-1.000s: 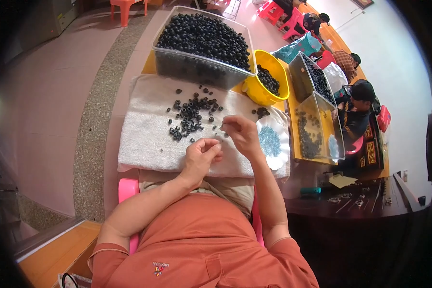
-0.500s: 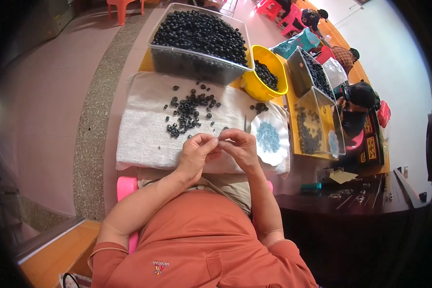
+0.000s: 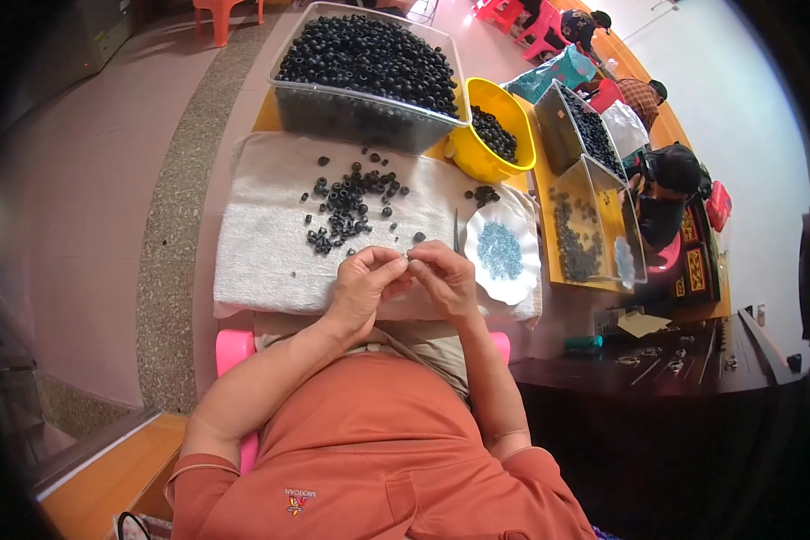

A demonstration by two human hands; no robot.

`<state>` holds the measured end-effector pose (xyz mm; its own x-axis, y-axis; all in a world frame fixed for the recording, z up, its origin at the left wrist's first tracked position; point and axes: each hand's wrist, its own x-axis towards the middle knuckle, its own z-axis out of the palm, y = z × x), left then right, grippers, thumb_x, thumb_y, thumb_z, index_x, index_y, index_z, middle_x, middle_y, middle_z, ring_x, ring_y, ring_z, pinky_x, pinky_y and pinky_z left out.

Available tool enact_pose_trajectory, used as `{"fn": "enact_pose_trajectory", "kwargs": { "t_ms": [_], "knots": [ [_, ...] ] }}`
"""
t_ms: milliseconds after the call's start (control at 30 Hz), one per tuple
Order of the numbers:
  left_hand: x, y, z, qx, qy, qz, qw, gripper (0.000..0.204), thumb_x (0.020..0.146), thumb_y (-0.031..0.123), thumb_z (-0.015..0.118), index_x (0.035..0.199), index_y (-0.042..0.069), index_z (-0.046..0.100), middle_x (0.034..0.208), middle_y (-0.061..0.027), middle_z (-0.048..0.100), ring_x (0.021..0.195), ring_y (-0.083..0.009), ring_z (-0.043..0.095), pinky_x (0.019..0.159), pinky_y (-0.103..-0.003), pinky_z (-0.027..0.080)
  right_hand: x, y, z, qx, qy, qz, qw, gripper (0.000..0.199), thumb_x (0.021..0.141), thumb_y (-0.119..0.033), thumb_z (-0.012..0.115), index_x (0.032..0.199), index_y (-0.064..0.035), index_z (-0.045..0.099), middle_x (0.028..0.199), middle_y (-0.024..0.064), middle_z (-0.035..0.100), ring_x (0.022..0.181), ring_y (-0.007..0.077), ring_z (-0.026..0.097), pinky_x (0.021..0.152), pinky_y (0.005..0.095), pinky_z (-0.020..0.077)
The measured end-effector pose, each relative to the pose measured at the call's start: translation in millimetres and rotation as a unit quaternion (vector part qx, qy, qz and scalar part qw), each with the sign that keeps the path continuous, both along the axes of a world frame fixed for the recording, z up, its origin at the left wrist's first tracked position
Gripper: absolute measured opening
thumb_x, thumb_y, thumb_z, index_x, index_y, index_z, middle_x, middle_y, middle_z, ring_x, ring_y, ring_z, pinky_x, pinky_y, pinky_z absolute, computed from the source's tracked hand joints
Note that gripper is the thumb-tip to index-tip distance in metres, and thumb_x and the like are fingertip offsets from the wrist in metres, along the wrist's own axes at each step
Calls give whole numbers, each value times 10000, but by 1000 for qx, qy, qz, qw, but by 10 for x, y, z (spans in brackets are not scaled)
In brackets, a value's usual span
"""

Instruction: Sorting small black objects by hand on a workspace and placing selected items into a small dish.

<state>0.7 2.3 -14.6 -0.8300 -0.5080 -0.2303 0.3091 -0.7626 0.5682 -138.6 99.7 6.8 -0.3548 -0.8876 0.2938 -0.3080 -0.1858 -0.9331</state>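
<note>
Black beads (image 3: 346, 200): scattered in a loose pile on your white towel (image 3: 256, 256), left of centre in the upper half of the frame, with a few strays around the pile
Left hand (image 3: 366, 281): near the middle of the frame, your thumb and forefinger pinched together at the tips
Right hand (image 3: 443, 277): just to its right, fingers bent, your thumb and forefinger drawn in toward the left hand's tips
Tiny piece (image 3: 406, 256): pinched between your fingertips where the hands meet, too small to say what it is
Slim dark tool (image 3: 455, 230): lying on the towel above your right hand, just left of the plate
White plate (image 3: 506, 292): scalloped, to the right of your right hand, with small blue beads (image 3: 499, 250) spread across its middle
Clear tub (image 3: 351, 112): top centre of the frame, on the bench (image 3: 267, 112) beyond your towel, heaped with more black beads
Yellow bowl (image 3: 471, 155): beside the tub on its right, partly filled with black beads
Person in a black cap (image 3: 673, 169): at the right of the frame, beyond the clear boxes (image 3: 556, 144)
</note>
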Motion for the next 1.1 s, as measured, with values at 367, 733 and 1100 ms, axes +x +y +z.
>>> {"fn": "enact_pose_trajectory", "kwargs": {
  "t_ms": [367,733,1100],
  "knots": [
    [11,4,25,-12,-7,-15,1000,71,917,54,644,986,36,636,889,-46,668,787,-124,651,752,-251,552,-23,62,-12,46,39,-9,998,105,917,46,603,1019,28,618,971,68,595,835,111,614,727,228,489],
    [-16,48,-17,-54,-42,21,997,231,946,97,628,1142,25,529,928,-57,659,785,-125,645,744,-256,552,-100,-203,311,135,268,-67,952,97,878,-43,655,964,-5,630,909,76,619,776,200,629,683,281,493],
    [-6,48,26,-46,-60,26,997,209,952,101,612,1118,19,514,918,-64,621,776,-134,640,721,-270,561,-161,-795,281,152,511,-77,843,183,809,-168,700,970,-82,691,984,86,658,942,284,613,796,393,497]
  ]
}}
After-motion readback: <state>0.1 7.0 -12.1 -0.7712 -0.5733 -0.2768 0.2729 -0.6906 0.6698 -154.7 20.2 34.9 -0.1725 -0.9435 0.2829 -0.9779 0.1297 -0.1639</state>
